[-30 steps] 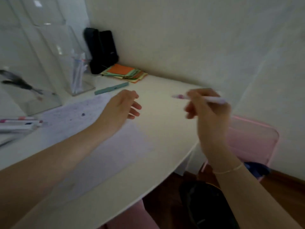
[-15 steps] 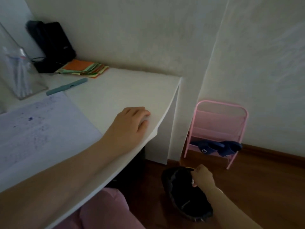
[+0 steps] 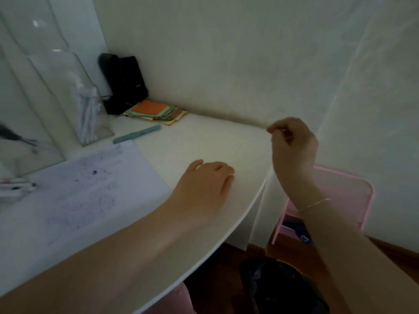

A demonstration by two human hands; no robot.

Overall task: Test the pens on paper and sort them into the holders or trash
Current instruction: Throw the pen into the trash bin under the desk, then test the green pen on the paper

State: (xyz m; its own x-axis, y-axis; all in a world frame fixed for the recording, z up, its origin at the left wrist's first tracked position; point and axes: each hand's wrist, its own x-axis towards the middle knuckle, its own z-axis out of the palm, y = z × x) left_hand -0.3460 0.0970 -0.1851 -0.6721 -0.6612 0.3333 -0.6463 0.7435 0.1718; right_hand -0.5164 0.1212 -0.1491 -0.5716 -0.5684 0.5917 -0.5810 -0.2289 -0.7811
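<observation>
I note a dark trash bin (image 3: 283,288) on the floor under the desk (image 3: 204,137) edge. The left hand (image 3: 204,184) lies flat on the desk, fingers loosely spread, holding nothing, just beside the scribbled paper (image 3: 90,189). The right hand (image 3: 292,143) hovers over the desk's right edge, its grip curled shut and apparently empty. Farther back lies a teal pen (image 3: 136,133); a clear holder (image 3: 90,114) carries white pens.
</observation>
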